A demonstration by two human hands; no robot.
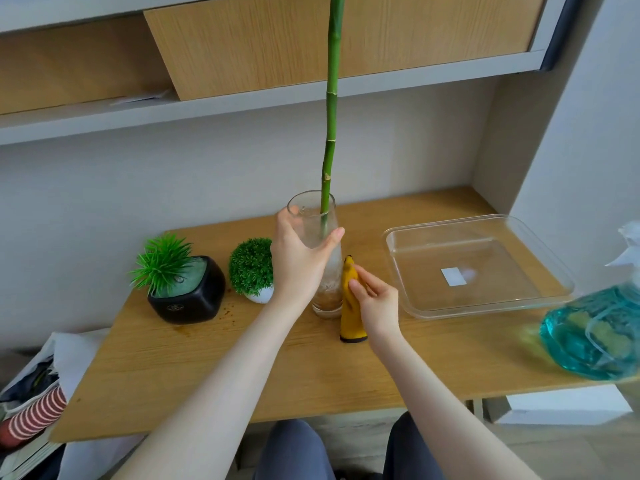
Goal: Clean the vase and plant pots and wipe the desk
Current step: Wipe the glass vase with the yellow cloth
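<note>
A tall clear glass vase (pixel 323 299) stands in the middle of the wooden desk (pixel 242 362), with brown residue at its bottom and a long green stalk (pixel 330 133) rising from it. My left hand (pixel 299 261) grips the vase's upper part, thumb on the right side. My right hand (pixel 375 299) pinches a yellow cloth (pixel 349 320) that stands against the vase's right side. To the left sit a black pot (pixel 194 299) with a spiky green plant and a small white pot (pixel 259 296) with a round green bush.
A clear rectangular tray (pixel 485 306) lies on the desk's right side. A bottle of blue liquid (pixel 595 334) stands at the right front edge. Brown spots (pixel 227 311) mark the desk beside the black pot. Shelves hang above; bags lie on the floor at left.
</note>
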